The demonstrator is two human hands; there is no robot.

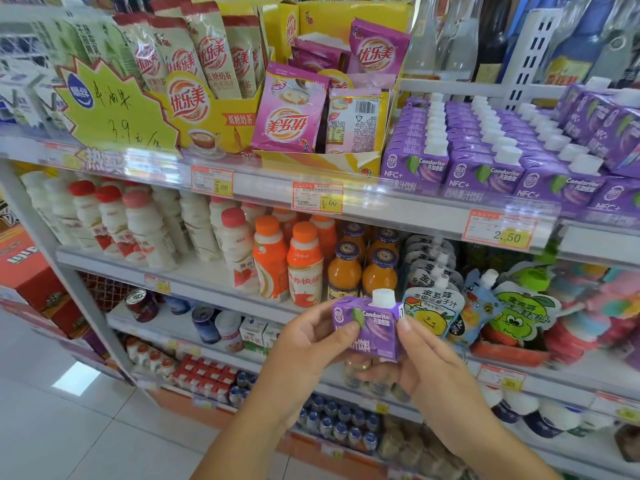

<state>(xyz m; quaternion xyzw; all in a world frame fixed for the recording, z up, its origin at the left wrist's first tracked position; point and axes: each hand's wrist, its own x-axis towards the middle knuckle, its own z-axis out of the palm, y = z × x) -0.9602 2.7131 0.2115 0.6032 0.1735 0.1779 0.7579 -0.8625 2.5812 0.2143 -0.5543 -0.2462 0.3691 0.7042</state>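
One small purple Condorito juice carton, a glossy paperboard box with a slanted top and a round white plastic screw cap, is held upright in front of the middle shelf, just before the orange juice bottles. The left hand grips its left side, thumb pressed on the printed front, fingers curled behind. The right hand pinches the right edge with the thumb, its fingers curled underneath. On the upper shelf the matching cartons stand in tight rows, four across the front. Four rounded orange juice bottles with purple caps stand behind the carton, beside soft spouted pouches.
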